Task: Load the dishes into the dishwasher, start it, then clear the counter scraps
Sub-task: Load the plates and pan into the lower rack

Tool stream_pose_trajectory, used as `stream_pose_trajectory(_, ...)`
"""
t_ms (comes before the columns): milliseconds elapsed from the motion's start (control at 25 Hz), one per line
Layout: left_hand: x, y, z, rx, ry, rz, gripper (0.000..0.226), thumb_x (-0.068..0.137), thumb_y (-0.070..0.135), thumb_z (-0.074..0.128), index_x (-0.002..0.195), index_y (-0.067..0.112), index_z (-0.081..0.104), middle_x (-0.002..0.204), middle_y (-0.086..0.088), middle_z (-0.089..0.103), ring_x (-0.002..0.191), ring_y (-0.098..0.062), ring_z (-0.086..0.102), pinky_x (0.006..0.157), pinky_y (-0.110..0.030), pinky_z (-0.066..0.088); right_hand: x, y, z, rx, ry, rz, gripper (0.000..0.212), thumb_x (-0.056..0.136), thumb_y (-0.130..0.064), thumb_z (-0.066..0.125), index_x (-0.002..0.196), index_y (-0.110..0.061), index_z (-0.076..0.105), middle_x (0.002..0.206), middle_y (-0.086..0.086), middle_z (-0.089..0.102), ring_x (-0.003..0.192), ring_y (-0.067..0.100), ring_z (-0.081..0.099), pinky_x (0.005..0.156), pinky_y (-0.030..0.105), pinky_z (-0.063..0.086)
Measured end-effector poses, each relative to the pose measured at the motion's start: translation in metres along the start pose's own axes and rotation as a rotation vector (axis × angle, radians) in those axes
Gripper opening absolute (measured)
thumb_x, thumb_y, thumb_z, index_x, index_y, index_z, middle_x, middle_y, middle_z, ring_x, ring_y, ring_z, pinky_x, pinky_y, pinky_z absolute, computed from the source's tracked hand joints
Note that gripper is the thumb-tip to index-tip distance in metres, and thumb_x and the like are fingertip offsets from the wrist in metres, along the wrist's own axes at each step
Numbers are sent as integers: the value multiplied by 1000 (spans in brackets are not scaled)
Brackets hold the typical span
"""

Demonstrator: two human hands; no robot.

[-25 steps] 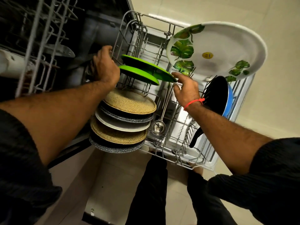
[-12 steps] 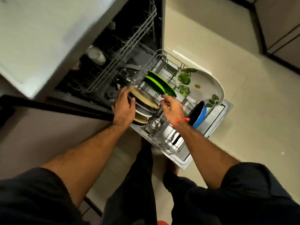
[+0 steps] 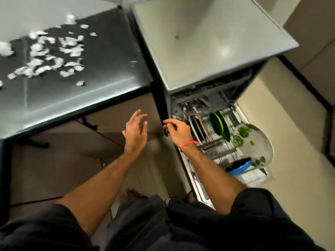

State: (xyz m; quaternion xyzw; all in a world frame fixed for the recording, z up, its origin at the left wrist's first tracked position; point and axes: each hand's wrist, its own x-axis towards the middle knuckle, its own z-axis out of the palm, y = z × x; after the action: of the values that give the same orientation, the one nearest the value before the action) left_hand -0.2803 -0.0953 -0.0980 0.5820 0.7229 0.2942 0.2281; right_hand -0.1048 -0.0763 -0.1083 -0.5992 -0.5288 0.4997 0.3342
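Note:
The dishwasher [image 3: 208, 42] stands open with its lower rack [image 3: 224, 153] pulled out. In the rack stand several plates on edge [image 3: 198, 129], two green plates [image 3: 220, 125], a large white plate with green leaves [image 3: 261, 144] and a blue pan [image 3: 241, 166]. My left hand [image 3: 135, 133] hovers in front of the cabinet left of the dishwasher, fingers spread and holding nothing. My right hand [image 3: 178, 131] hangs over the rack's left edge beside the upright plates, its fingers loosely curled with nothing visible in them. White scraps [image 3: 47, 57] lie scattered on the black counter [image 3: 90, 84].
The black counter adjoins the dishwasher's grey top on the left. The open dishwasher door [image 3: 197, 183] juts out beside my legs. Pale floor [image 3: 299, 178] lies to the right of the rack, with brown cabinets at the far right.
Both hands have lifted off the rack and plates. The view has risen and swung left, so the counter with its scraps has come into sight.

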Motion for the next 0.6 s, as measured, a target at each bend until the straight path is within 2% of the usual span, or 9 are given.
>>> stream_pose_trajectory(80, 1, -27, -53, -25, 123, -31, 28, 100, 23, 55, 126, 32, 62, 152, 14, 44, 134, -17, 45, 108, -50, 33, 5, -44, 38, -17, -88, -97, 25, 92, -6, 53, 101, -18, 73, 86, -2, 75, 79, 6, 69, 81, 26, 56)
stream_pose_trajectory(160, 3, -56, -101, -55, 227, -66, 27, 100, 21, 56, 125, 30, 64, 151, 13, 46, 133, -18, 47, 109, -53, 36, 10, -84, 78, -18, -142, -140, 25, 93, -6, 53, 98, -21, 72, 85, 0, 75, 78, 19, 71, 78, 33, 58)
stream_pose_trajectory(280, 3, -102, -172, -90, 371, -115, 27, 100, 24, 55, 124, 26, 66, 148, 8, 51, 129, -20, 51, 107, -53, 40, 14, -135, 152, -28, -232, -191, 25, 94, -5, 52, 98, -20, 72, 83, -1, 73, 70, 14, 68, 68, 24, 54)
stream_pose_trajectory(360, 0, -135, -221, -101, 465, -152, 29, 97, 27, 53, 122, 22, 68, 146, 4, 54, 128, -23, 53, 106, -52, 41, 13, -168, 209, -11, -294, -219, 24, 95, -3, 51, 101, -15, 71, 87, 3, 74, 68, 12, 66, 67, 19, 54)
stream_pose_trajectory(480, -4, -183, -285, -102, 577, -205, 24, 99, 18, 58, 120, 20, 69, 144, 0, 56, 128, -24, 54, 107, -53, 42, 6, -213, 286, -4, -371, -269, 24, 94, -2, 51, 106, -13, 70, 89, 1, 72, 66, 8, 65, 62, 12, 50)
stream_pose_trajectory(600, -9, -221, -338, -128, 657, -235, 25, 99, 15, 58, 122, 19, 68, 143, 1, 56, 131, -20, 52, 109, -51, 42, 0, -241, 346, -21, -441, -299, 25, 95, -3, 53, 110, -14, 69, 94, 0, 71, 69, 9, 66, 61, 13, 50)
